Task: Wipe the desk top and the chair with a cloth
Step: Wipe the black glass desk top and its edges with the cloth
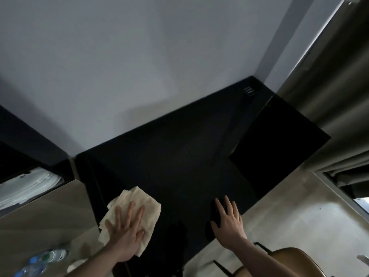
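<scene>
Before us the broad black desk top (pixel 179 156) lies bare out to the wall (pixel 139 66), curtain (pixel 335 96) hemming our right, bottles (pixel 40 260) crowding low left, chair (pixel 289 260) below our right arm

Two bare forearms in view, no sleeves reaching the visible stretch. Left hand (pixel 124 231) and right hand (pixel 227 222) ungloved. No rings, watch or bands seen on wrists or fingers (pixel 130 211). Nails short, unpainted as far as discernible.
</scene>
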`<state>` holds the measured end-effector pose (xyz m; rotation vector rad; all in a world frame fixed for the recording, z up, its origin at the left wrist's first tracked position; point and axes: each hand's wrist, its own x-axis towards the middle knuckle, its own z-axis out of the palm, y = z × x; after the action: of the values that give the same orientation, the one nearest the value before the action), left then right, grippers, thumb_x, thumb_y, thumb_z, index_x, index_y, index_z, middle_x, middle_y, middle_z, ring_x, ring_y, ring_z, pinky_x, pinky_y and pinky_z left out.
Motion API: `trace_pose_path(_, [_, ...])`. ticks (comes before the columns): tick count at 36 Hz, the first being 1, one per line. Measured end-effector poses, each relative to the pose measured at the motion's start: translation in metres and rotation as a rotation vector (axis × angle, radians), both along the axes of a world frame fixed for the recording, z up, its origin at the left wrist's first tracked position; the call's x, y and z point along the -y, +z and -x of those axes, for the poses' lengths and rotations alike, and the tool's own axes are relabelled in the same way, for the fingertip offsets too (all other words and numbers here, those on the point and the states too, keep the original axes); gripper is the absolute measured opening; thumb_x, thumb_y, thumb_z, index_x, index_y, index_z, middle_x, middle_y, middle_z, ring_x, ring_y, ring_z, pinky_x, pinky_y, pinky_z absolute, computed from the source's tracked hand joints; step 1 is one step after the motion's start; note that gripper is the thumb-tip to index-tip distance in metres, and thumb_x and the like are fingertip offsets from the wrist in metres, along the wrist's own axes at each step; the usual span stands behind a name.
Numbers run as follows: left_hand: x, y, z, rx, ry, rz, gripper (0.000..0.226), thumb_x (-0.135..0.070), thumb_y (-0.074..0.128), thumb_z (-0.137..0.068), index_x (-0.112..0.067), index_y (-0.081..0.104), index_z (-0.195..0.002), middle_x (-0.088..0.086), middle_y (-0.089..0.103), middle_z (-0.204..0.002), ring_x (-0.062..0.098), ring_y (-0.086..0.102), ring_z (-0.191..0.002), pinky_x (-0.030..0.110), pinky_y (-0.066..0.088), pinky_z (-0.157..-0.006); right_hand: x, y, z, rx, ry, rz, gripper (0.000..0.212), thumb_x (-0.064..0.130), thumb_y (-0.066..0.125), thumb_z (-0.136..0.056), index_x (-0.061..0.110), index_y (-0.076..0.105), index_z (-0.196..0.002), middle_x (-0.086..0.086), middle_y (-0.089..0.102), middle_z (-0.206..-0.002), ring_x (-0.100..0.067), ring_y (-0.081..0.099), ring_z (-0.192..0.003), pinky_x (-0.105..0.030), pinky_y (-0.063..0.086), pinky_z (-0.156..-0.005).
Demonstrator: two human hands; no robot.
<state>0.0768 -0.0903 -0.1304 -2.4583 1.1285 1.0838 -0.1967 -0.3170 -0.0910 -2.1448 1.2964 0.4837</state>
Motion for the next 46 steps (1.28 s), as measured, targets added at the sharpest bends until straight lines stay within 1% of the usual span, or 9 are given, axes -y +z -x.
trace_pose_path(2, [0.003,-0.007,0.000,-0.009,-0.001,-0.003,0.092,-0.075,-0.039,-0.064,-0.038,-0.034,-0.148,0.003,-0.043,-0.157,0.046,-0.032,-0.144,0.075,-0.002,-0.112,0.012,-0.003,-0.005,-0.022,0.014,-0.012,0.080,0.045,0.047,-0.103,0.031,-0.004,-0.163,-0.001,-0.019,-0.169,-0.033,-0.017,-0.155,-0.049,0.002,-0.126])
trace_pose_path(4, [0.009,-0.003,-0.001,-0.029,0.039,0.025,0.092,-0.077,-0.031,-0.070,-0.040,-0.019,-0.153,0.000,-0.027,-0.164,0.042,-0.019,-0.150,0.072,-0.009,-0.111,0.021,-0.007,-0.006,-0.053,0.044,-0.011,0.079,0.047,0.045,-0.104,0.031,-0.005,-0.163,-0.002,-0.020,-0.169,-0.033,-0.018,-0.155,-0.051,0.001,-0.126])
trace_pose_path(8, [0.033,0.006,0.002,-0.103,0.008,0.001,0.099,-0.081,-0.038,-0.058,-0.030,-0.041,-0.142,0.002,-0.056,-0.146,0.046,-0.045,-0.135,0.072,-0.011,-0.110,0.033,-0.011,-0.003,-0.109,0.092,-0.018,0.077,0.049,0.042,-0.104,0.032,-0.005,-0.163,-0.003,-0.020,-0.169,-0.034,-0.018,-0.155,-0.053,0.002,-0.126])
trace_pose_path(16, [0.078,0.008,0.009,-0.162,0.051,0.040,0.075,-0.067,-0.001,-0.086,-0.039,-0.039,-0.144,-0.004,-0.058,-0.144,0.042,-0.051,-0.132,0.073,-0.012,-0.110,0.075,-0.010,0.001,-0.132,0.157,-0.032,0.081,0.048,0.043,-0.104,0.032,-0.011,-0.162,-0.003,-0.024,-0.168,-0.035,-0.019,-0.155,-0.054,0.000,-0.125])
trace_pose_path(20, [0.102,0.010,0.015,-0.114,0.057,0.040,0.081,-0.069,-0.015,-0.075,-0.033,-0.039,-0.144,-0.002,-0.058,-0.144,0.040,-0.056,-0.127,0.073,-0.012,-0.110,0.107,-0.009,0.001,-0.134,0.192,-0.017,0.082,0.048,0.044,-0.103,0.033,-0.011,-0.162,-0.002,-0.023,-0.168,-0.033,-0.019,-0.155,-0.053,0.001,-0.126])
trace_pose_path(24, [0.131,0.007,0.022,-0.081,0.104,0.040,0.087,-0.079,-0.036,-0.063,-0.037,-0.048,-0.138,-0.001,-0.057,-0.145,0.032,-0.064,-0.118,0.072,-0.012,-0.110,0.143,-0.012,0.003,-0.095,0.203,-0.002,0.083,0.048,0.046,-0.102,0.035,-0.011,-0.161,0.000,-0.024,-0.168,-0.031,-0.020,-0.155,-0.053,0.000,-0.127])
trace_pose_path(29, [0.176,0.009,0.040,-0.116,0.208,0.057,0.078,-0.068,-0.010,-0.077,-0.038,-0.043,-0.142,-0.003,-0.057,-0.145,0.039,-0.051,-0.132,0.072,-0.013,-0.111,0.191,-0.019,0.006,-0.052,0.262,0.002,0.082,0.050,0.045,-0.102,0.039,-0.011,-0.160,0.009,-0.031,-0.162,-0.029,-0.023,-0.154,-0.050,-0.002,-0.126])
trace_pose_path(34, [0.238,0.010,0.066,-0.049,0.345,0.026,0.076,-0.057,0.011,-0.100,-0.027,-0.046,-0.140,0.001,-0.056,-0.146,0.044,-0.043,-0.137,0.071,-0.011,-0.113,0.247,-0.030,0.027,-0.073,0.377,0.011,0.081,0.053,0.041,-0.102,0.037,-0.013,-0.160,0.011,-0.035,-0.157,-0.026,-0.023,-0.154,-0.050,-0.003,-0.126])
trace_pose_path(46, [0.342,0.023,0.139,-0.140,0.473,0.042,0.077,-0.052,0.020,-0.104,-0.031,-0.045,-0.140,-0.006,-0.063,-0.137,0.041,-0.048,-0.135,0.067,-0.016,-0.114,0.372,-0.023,0.061,-0.114,0.495,-0.027,0.083,0.053,0.042,-0.102,0.035,-0.015,-0.160,0.001,-0.031,-0.165,-0.031,-0.023,-0.154,-0.052,-0.001,-0.126])
